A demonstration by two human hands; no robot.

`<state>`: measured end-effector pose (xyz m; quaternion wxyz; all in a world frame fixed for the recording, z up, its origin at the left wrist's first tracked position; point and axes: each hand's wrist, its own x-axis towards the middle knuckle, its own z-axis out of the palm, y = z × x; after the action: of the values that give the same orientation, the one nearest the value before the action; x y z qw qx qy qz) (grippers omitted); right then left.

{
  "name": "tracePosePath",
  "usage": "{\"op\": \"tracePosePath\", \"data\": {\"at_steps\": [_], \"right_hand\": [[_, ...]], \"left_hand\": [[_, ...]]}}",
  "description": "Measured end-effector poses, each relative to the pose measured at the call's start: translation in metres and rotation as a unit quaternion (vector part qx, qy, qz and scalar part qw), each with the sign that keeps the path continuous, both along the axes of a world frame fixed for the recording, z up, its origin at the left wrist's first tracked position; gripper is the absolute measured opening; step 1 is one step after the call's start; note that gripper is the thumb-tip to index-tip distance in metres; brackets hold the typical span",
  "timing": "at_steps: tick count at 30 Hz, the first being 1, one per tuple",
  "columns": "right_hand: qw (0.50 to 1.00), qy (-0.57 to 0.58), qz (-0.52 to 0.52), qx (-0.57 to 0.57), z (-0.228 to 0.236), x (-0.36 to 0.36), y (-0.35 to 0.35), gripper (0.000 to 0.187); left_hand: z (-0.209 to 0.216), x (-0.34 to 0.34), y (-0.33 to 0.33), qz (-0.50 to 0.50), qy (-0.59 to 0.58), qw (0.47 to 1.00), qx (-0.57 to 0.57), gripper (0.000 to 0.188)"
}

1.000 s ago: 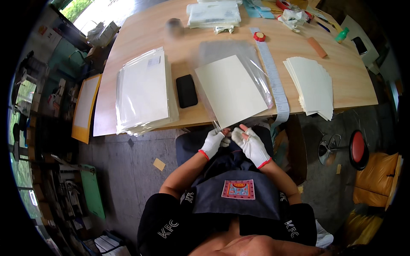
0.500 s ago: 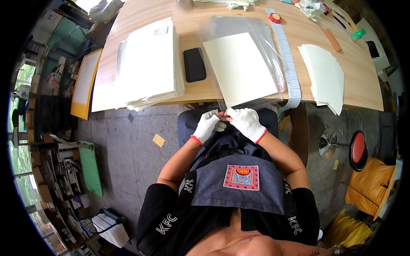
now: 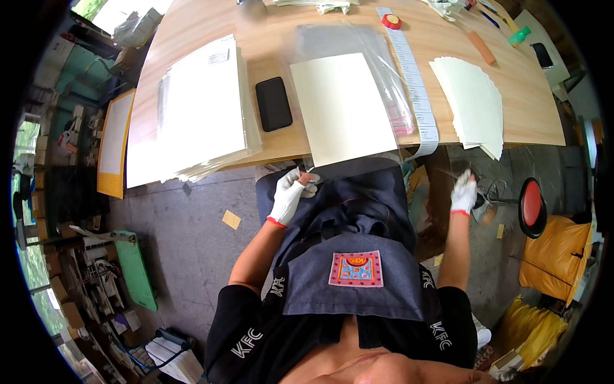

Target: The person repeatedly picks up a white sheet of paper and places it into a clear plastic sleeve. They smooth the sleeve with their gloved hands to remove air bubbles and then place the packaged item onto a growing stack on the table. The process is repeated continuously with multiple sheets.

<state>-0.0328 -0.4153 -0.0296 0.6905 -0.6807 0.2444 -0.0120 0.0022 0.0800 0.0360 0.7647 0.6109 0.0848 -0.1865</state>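
A cream sheet (image 3: 345,105) lies with a clear plastic bag (image 3: 390,83) that reaches over the table's near edge. My left hand (image 3: 289,194), in a white knitted glove with a red cuff, is closed at the near left corner of this bag. Its bare thumb and fingertip pinch together, and what lies between them is too small to tell. Out to the right, past the table edge, my right hand (image 3: 464,193) is gloved the same way. Its fingers are drawn together and slightly blurred; a faint thin line beside them cannot be identified.
A stack of white sheets in clear sleeves (image 3: 201,105) and a black phone (image 3: 274,104) lie left of the cream sheet. To its right run a label strip (image 3: 414,83) under a red tape roll (image 3: 391,22) and fanned cream cards (image 3: 470,105). A red-seated stool (image 3: 532,208) stands right.
My right hand has left my left hand and swung far out to the right. My left hand has stayed by the bag's near corner. The whole view has shifted slightly.
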Motion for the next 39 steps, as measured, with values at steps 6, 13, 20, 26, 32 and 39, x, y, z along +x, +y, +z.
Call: {"op": "tracePosePath", "data": {"at_steps": [6,13,20,26,32,39], "right_hand": [[0.637,0.325,0.429,-0.552,0.003,-0.086,0.020,0.030],[0.688,-0.304,0.241,-0.614,0.108,0.038,0.166,0.059],[0.860,-0.269,0.133,-0.412,0.065,0.071,0.176,0.020],[0.915,-0.119,0.007,-0.386,0.058,0.066,0.213,0.023],[0.964,-0.180,-0.178,-0.084,0.033,0.055,0.184,0.020],[0.905,-0.004,-0.055,-0.422,-0.015,0.047,0.080,0.040]], "left_hand": [[-0.019,0.002,0.016,0.054,-0.314,0.856,0.407,0.017],[-0.005,0.030,-0.010,-0.023,-0.582,0.643,0.498,0.023],[-0.007,0.017,-0.011,0.062,-0.355,0.865,0.349,0.009],[-0.050,0.012,-0.030,0.266,-0.099,0.959,-0.002,0.012],[-0.049,0.011,-0.039,0.301,-0.017,0.913,-0.273,0.009],[-0.090,0.001,-0.042,0.295,0.173,0.824,-0.452,0.017]]}}
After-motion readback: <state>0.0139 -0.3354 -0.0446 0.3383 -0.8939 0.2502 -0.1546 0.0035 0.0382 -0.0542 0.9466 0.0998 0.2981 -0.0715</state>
